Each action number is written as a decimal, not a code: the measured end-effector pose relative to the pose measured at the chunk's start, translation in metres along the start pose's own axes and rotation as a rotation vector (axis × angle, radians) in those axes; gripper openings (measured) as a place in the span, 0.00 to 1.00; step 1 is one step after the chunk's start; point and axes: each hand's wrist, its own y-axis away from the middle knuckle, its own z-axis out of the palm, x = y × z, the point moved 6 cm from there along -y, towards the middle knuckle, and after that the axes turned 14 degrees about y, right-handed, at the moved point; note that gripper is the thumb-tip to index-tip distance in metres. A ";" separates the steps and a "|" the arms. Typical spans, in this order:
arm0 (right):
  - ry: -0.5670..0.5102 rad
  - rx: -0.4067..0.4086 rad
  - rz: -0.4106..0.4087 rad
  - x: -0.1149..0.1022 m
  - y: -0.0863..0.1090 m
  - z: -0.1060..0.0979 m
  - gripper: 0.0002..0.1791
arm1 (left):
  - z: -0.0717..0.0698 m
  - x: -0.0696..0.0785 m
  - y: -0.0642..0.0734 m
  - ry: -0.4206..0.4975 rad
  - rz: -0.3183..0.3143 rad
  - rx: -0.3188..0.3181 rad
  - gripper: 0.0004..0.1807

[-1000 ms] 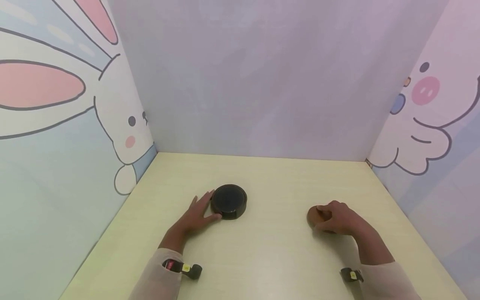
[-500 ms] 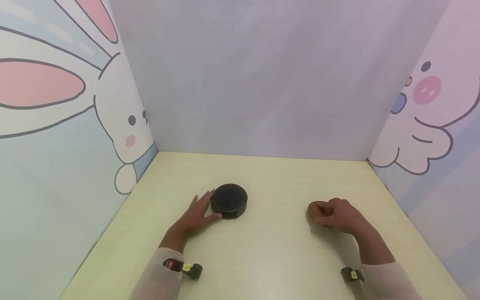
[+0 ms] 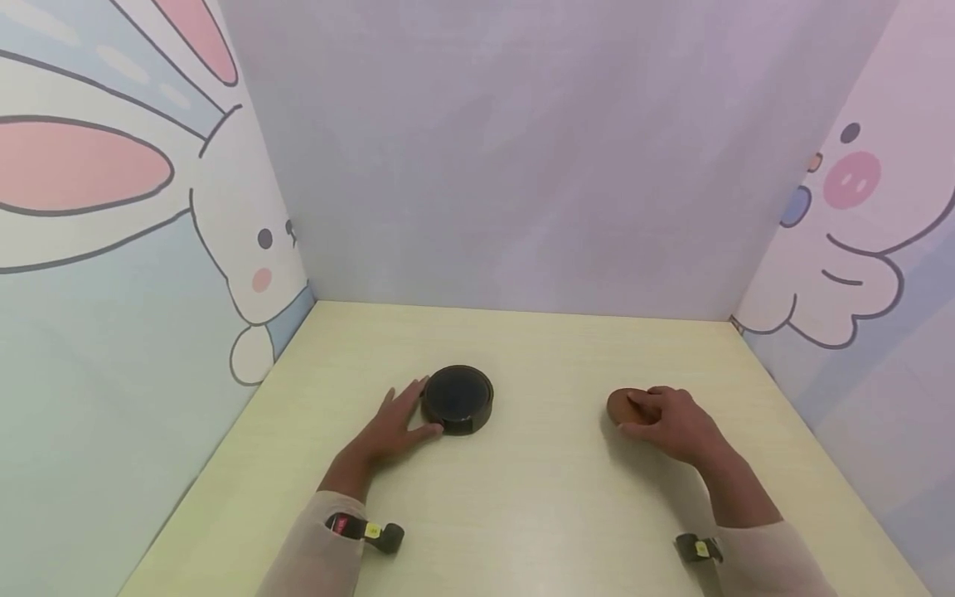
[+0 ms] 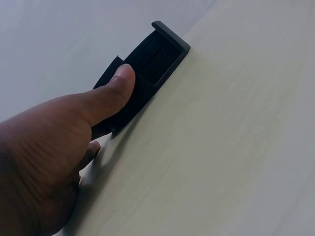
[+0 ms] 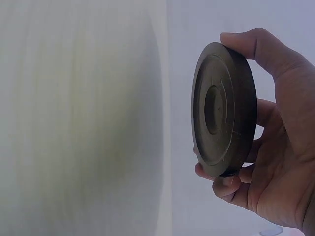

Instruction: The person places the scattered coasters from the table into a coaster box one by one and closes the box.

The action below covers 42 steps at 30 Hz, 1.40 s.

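Note:
A round black container with a flat dark top stands left of the table's middle. In the left wrist view, a cutout in its side shows a stack of thin dark edges. My left hand rests against its left side, fingers extended at the far side, thumb along the front wall. Over the table on the right, my right hand pinches a thick brown round disc between thumb and fingers. In the right wrist view, the disc stands tilted, showing a raised rim and a round central recess.
The pale wooden table is bounded by a plain lilac back wall. Side walls bear a cartoon rabbit on the left and a white animal figure on the right. Straps with small black cameras sit on both wrists.
My right hand has raised the brown disc from low over the table and shifted it slightly away from me and left. My left hand and the black container have stayed put.

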 end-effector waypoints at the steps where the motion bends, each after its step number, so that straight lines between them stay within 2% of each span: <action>1: 0.002 0.007 -0.002 -0.001 0.000 0.000 0.40 | 0.001 0.001 -0.001 -0.001 0.003 -0.004 0.56; 9: -0.057 0.052 -0.050 -0.018 -0.007 0.000 0.40 | 0.004 0.004 -0.001 0.001 0.010 -0.005 0.56; 16: -0.101 0.094 -0.032 -0.043 -0.013 -0.001 0.38 | 0.000 0.003 0.000 -0.015 0.014 0.007 0.56; 28: -0.092 0.178 -0.015 -0.084 -0.023 0.001 0.40 | -0.003 -0.001 0.003 -0.016 0.012 0.017 0.56; 36: -0.066 0.232 -0.049 -0.111 -0.034 -0.003 0.39 | -0.001 0.000 0.000 -0.023 0.022 0.009 0.56; 42: -0.053 0.251 -0.105 -0.133 -0.044 -0.004 0.39 | 0.000 0.001 -0.002 -0.014 0.031 0.000 0.56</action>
